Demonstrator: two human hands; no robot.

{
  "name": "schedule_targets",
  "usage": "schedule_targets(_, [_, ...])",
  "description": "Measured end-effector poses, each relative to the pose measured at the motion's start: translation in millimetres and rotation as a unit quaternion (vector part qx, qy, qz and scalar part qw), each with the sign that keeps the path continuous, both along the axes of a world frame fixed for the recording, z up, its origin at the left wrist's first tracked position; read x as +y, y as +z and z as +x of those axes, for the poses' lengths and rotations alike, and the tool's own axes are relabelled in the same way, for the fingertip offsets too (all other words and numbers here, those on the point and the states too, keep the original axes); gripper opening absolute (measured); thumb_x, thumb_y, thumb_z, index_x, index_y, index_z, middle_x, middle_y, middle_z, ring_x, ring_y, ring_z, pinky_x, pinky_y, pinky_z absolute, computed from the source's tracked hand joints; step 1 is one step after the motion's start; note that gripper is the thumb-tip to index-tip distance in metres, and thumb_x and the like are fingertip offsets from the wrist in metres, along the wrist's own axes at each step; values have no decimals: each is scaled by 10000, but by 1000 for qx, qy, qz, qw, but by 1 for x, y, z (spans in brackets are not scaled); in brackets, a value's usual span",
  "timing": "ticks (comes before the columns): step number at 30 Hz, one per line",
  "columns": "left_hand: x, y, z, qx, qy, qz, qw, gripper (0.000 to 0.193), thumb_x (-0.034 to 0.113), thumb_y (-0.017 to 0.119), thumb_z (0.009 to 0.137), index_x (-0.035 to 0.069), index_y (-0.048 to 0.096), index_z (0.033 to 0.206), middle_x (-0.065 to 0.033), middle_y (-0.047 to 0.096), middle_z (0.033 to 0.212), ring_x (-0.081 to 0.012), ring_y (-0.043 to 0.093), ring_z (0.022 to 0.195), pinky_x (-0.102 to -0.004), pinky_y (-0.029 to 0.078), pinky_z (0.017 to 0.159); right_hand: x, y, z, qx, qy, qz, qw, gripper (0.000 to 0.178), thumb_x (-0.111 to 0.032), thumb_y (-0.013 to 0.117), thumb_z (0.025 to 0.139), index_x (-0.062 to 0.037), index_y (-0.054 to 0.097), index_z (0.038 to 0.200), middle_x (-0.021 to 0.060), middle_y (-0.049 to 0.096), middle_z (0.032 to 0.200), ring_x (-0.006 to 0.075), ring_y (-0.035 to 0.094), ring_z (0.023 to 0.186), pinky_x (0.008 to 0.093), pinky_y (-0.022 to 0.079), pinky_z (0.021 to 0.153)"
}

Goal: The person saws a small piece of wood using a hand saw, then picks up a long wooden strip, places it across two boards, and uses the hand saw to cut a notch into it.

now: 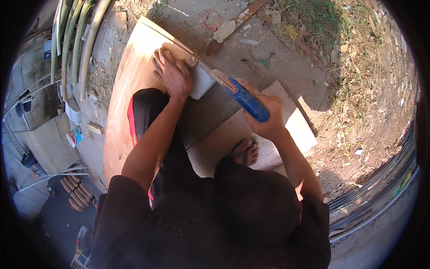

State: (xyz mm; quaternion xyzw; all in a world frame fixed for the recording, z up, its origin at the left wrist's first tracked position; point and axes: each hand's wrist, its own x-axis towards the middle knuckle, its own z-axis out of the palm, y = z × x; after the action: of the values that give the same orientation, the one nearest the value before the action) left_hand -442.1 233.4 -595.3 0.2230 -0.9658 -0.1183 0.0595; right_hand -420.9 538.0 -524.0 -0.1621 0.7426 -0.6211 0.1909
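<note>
My left hand (172,74) lies on a long wooden plank (123,85), fingers stretched out near its far end. My left leg in dark trousers rests over the same plank. My right hand (268,112) is closed round the blue handle of a handsaw (247,99). The saw points up and left toward the plank's edge, its blade seen nearly edge-on, so the teeth are hidden. A pale block (203,81) sits by the plank's edge, between my two hands. Below the saw, my bare-toed foot (246,151) in a sandal stands on a second flat board (210,154).
Long green and tan poles (74,45) lie at the far left. A white tub (74,136) and a small wood offcut (95,128) are on the left ground. Dry grass and leaves (358,89) cover the right side, with a rusty metal strip (316,60) beside them.
</note>
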Motion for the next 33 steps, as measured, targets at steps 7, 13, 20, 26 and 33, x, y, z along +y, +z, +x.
schedule_targets(7, [9,5,4,-25,4,-14,1000,691,204,459,942,-10,235,1559,-267,212,1631,-453,138,1527,-617,130,1212,33,26,51,-53,-18,42,998,715,-55,702,746,-155,551,1437,177,737,1085,353,728,966,373,583,827])
schedule_targets(13, [-3,2,8,-32,-2,0,999,678,210,446,956,-7,232,1562,-255,178,1645,-452,130,1528,-626,118,1214,-11,3,11,-40,27,22,999,729,-58,699,742,-197,544,1440,148,733,1119,339,730,953,359,585,805])
schedule_targets(20, [5,5,-2,-27,-13,-16,999,672,226,445,963,-9,240,1558,-255,200,1640,-453,138,1527,-629,134,1207,24,40,43,-37,-31,73,996,658,-23,652,745,-7,577,1399,166,759,1017,235,756,822,269,557,776])
schedule_targets(26, [-8,-2,-2,-2,-21,-1,1000,664,229,444,966,15,245,1562,-257,211,1637,-450,152,1525,-625,152,1196,-7,12,24,-73,22,30,997,668,-105,707,773,-194,565,1420,151,706,1221,318,723,1024,339,581,875])
schedule_targets(33, [2,4,-3,-32,-24,-33,999,664,245,434,968,16,244,1562,-259,211,1637,-453,155,1522,-624,162,1188,34,38,55,-149,-5,106,983,653,-83,707,794,-175,558,1423,151,720,1174,327,723,1018,372,596,826])
